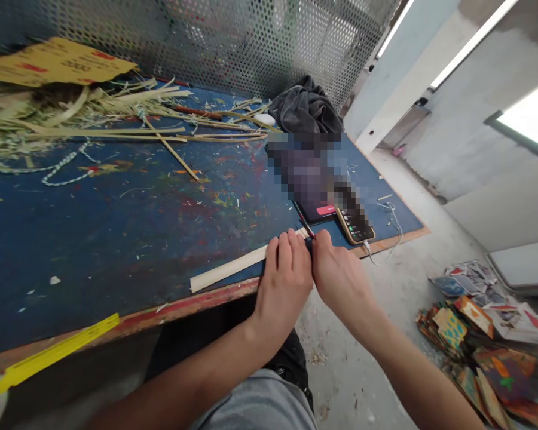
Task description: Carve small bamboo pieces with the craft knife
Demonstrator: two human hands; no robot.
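A flat, pale bamboo strip (228, 270) lies along the front edge of the blue table. My left hand (289, 272) is closed over its right part, fingers together and pressing it to the tabletop. The strip's right tip shows just past my fingertips. Close beside it, my right hand (338, 269) is a fist around a slim, pointed knife (306, 226). The knife's thin end points away from me, and most of its handle is hidden in the fist. The two hands almost touch.
Behind the hands lie a blurred-out tablet (316, 213) and a phone (356, 222) with a white cable (392, 214). Bamboo strips (134, 132), a dark cloth (307, 107) and a perforated metal panel (197, 42) are farther back. A yellow tape measure (67, 346) crosses the front edge.
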